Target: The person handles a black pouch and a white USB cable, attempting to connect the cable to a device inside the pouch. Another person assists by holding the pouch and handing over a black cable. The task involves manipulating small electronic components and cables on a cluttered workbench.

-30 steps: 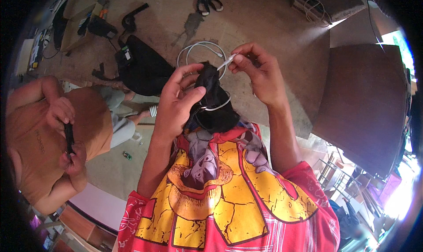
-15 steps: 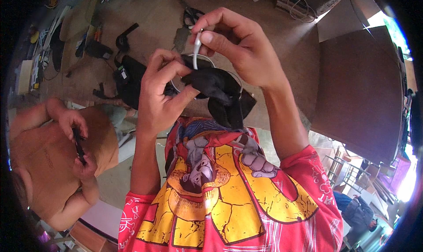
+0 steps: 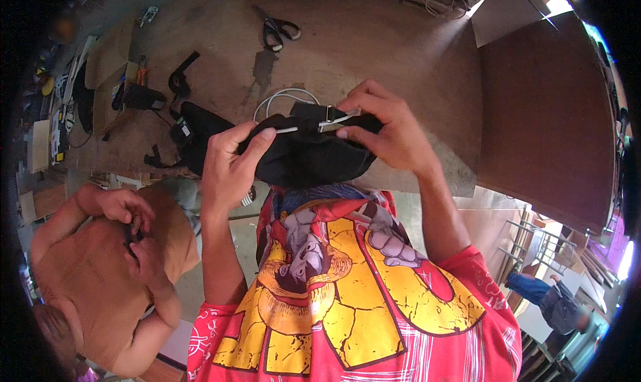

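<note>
My left hand pinches the left end of a soft black fabric piece, thumb on top beside a short stretch of white cable. Across from it, my right hand grips the same fabric's right side between thumb and fingers. A white strip, apparently more of the cable, runs into that pinch. Close to my right fingertips is a small metal buckle or ring on a black strap. A thin white cable loop arcs above the fabric. The cable's end cannot be made out.
Scissors lie farther back on the brown wooden table. At left are a black strap, a black bag-like item and an open cardboard box. A co-worker's hands hold something small and dark at lower left.
My right hand has come down from holding the white cable's end upright to the fabric's right side. The fabric is now stretched lower between both hands, and the scissors are in full view.
</note>
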{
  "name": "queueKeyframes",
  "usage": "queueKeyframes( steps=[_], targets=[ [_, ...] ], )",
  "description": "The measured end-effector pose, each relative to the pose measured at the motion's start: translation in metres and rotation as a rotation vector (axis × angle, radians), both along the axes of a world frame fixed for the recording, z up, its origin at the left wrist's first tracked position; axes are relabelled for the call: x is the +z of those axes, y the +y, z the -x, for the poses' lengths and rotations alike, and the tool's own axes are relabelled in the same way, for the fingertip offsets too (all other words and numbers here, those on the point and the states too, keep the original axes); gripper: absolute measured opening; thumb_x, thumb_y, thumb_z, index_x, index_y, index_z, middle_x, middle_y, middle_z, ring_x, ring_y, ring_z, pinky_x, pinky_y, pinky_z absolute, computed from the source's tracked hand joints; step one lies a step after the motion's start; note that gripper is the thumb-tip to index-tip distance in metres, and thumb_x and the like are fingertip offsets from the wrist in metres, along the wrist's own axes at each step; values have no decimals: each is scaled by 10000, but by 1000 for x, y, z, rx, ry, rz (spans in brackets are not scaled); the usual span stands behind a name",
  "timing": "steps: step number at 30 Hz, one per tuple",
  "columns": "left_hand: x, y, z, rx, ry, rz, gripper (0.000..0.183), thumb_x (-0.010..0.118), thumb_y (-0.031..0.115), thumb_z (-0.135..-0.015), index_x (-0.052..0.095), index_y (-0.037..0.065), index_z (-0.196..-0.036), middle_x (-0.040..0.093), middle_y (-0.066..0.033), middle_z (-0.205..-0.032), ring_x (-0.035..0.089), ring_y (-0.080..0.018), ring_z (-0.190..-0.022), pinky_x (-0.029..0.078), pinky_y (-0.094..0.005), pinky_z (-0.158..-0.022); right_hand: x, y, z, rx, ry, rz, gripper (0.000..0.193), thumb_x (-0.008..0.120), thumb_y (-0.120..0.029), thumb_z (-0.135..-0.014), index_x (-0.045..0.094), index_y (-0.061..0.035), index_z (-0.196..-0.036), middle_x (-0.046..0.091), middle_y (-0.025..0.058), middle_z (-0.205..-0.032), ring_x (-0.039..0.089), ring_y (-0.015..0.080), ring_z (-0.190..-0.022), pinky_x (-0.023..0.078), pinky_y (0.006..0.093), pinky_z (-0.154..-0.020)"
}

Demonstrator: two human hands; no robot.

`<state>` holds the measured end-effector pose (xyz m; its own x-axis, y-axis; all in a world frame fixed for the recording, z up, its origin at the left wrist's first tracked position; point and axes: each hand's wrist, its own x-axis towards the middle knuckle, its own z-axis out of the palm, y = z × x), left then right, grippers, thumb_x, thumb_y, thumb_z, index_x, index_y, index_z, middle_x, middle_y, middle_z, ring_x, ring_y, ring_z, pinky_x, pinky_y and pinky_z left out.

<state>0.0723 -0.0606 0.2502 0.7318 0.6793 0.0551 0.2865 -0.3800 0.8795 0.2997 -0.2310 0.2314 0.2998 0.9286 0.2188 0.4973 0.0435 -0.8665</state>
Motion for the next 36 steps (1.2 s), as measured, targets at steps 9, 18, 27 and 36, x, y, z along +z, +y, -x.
queueKeyframes(
  steps=[9, 18, 27, 36],
  targets=[
    [-23, -2, 6, -285, -38, 240, 332, 676, 183, -1025, 655, -77, -820, 622, -54, -782, 560, -140, -698, 433, -293, -678, 11, 2, -37, -44, -204, 111, 304, 849, -7, -787, 698, -61, -1045, 646, 84, -1046, 651, 250, -978, 506, 356, -839],
    [-49, -12, 19, -161, -118, 976, 335, 612, 212, -1084, 772, -59, -969, 786, -119, -927, 738, -182, -831, 571, -320, -743, 2, 5, -52, -33, -163, 162, 460, 894, -24, -740, 737, -92, -1167, 591, 37, -955, 535, 142, -837, 460, 295, -754],
    [-71, -5, 21, -286, 71, 497, 349, 716, 245, -1027, 668, -3, -786, 526, 66, -706, 459, -40, -667, 361, -288, -577, 6, -13, -60, 64, 88, 439, 373, 855, -177, -879, 790, -147, -1245, 735, 55, -926, 643, 132, -837, 513, 309, -758],
    [-83, -20, 12, -337, -57, 789, 361, 662, 267, -1060, 625, 64, -764, 465, 97, -714, 400, -17, -681, 298, -263, -582, -30, -28, -61, -72, 39, 376, 267, 788, -150, -940, 796, -101, -1202, 777, 109, -1051, 697, 187, -921, 542, 354, -850]
  ],
)
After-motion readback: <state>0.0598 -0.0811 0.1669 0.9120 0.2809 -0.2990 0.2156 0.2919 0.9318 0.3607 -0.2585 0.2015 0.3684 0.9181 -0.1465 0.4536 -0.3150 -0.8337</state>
